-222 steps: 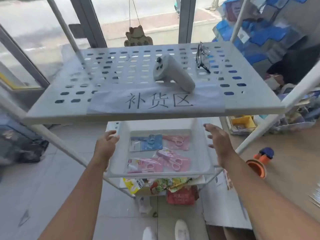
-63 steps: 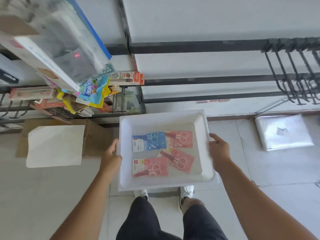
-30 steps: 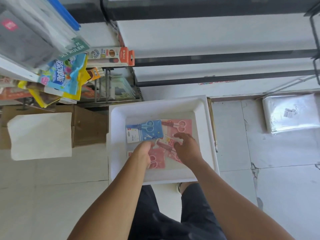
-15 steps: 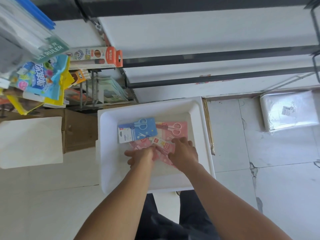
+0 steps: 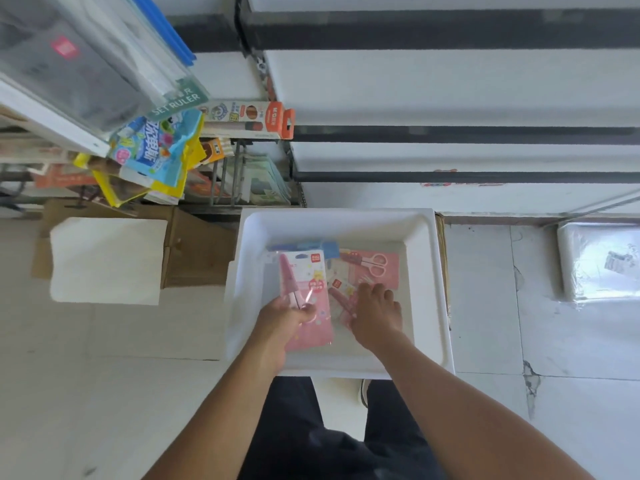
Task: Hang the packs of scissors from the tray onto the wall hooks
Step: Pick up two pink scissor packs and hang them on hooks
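Note:
A white tray (image 5: 429,271) sits on the floor by the wall, between my feet and the shelving. My left hand (image 5: 282,318) grips a pink pack of scissors (image 5: 304,289) by its lower part and holds it lifted above the tray. A blue pack (image 5: 329,247) lies mostly hidden behind it. My right hand (image 5: 375,313) rests on another pink pack (image 5: 341,299) lying in the tray; whether it grips that pack I cannot tell. A third pink pack (image 5: 375,266) lies at the tray's far right. No wall hooks are in view.
Dark rails (image 5: 450,133) run across the white wall. Hanging stationery packs (image 5: 156,147) crowd the upper left. A cardboard box (image 5: 197,251) with a white sheet (image 5: 107,261) stands left of the tray. A plastic-wrapped white bundle (image 5: 599,261) lies on the floor at right.
The tray was carried from the cart and set on the floor. Since half a second ago, my left hand has lifted one pink pack off the pile; my right hand stays on the packs.

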### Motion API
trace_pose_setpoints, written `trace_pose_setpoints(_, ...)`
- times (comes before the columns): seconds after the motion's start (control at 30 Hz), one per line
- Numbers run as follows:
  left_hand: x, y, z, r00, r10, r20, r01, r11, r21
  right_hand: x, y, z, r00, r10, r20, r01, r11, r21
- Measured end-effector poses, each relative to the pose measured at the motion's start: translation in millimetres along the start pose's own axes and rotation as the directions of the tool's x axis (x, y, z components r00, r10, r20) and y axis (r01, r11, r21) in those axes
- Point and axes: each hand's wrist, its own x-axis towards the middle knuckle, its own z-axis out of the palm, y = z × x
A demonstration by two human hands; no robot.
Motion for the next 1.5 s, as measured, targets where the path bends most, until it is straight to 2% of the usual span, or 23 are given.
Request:
trace_pose_setpoints(0.13,-43.0,1.8,-13.0,0.989,0.137,0.056,-0.136,0.990,-0.021,-26.5,2.8,-17.4,0.997,0.073,0.037,-0.077,0.986,0.145)
trace_pose_setpoints(0.23,-66.1,8.0,-18.0,0.970,0.233,0.069,-0.232,0.973,-0.021,-44.9,8.5,-38.7,0.998,0.049,0.047,-0.061,0.949,0.308)
trace_pose_setpoints(0.3,-66.8,10.0,-19.2,0.959,0.279,0.042,-0.279,0.960,-0.019,-45.6,8.3,-45.8,0.998,-0.007,0.064,-0.024,0.878,0.479)
trace_pose_setpoints(0.4,-71.3,14.8,-22.8,0.936,0.351,0.011,-0.351,0.936,-0.033,-50.4,10.8,-54.0,0.995,-0.073,0.063,0.011,0.731,0.682)
trace_pose_setpoints(0.47,-71.3,18.7,-25.9,0.919,0.395,0.006,-0.395,0.918,-0.035,-57.2,13.5,-64.0,0.999,-0.039,0.026,0.006,0.659,0.752)
trace_pose_setpoints(0.53,-86.4,28.8,-34.0,0.888,0.460,0.013,-0.458,0.887,-0.054,-79.3,14.3,-84.2,0.999,0.033,-0.030,0.009,0.516,0.857)
trace_pose_setpoints(0.63,-110.0,45.6,-44.7,0.836,0.546,0.061,-0.540,0.836,-0.095,-106.8,15.4,-111.6,0.996,0.031,-0.082,0.071,0.258,0.964)
trace_pose_setpoints(0.73,-134.0,61.8,-53.3,0.784,0.613,0.100,-0.597,0.788,-0.150,-131.5,11.7,-137.9,0.982,0.019,-0.187,0.183,0.130,0.975)
trace_pose_setpoints(0.9,-173.3,88.5,-66.3,0.688,0.717,0.113,-0.692,0.695,-0.197,-177.2,-1.6,-188.2,0.941,-0.013,-0.338,0.337,-0.011,0.941)
trace_pose_setpoints(1.03,-209.4,113.2,-75.5,0.591,0.798,0.119,-0.759,0.600,-0.252,-213.2,-13.5,-229.3,0.881,-0.037,-0.472,0.469,-0.072,0.880)
trace_pose_setpoints(1.2,-259.1,146.2,-86.9,0.445,0.889,0.109,-0.844,0.457,-0.281,-259.7,-28.4,-282.4,0.787,-0.051,-0.615,0.610,-0.082,0.788)
trace_pose_setpoints(1.5,-334.3,193.0,-99.1,0.239,0.969,0.055,-0.894,0.242,-0.377,-321.5,-55.0,-350.2,0.621,-0.068,-0.781,0.776,-0.087,0.625)
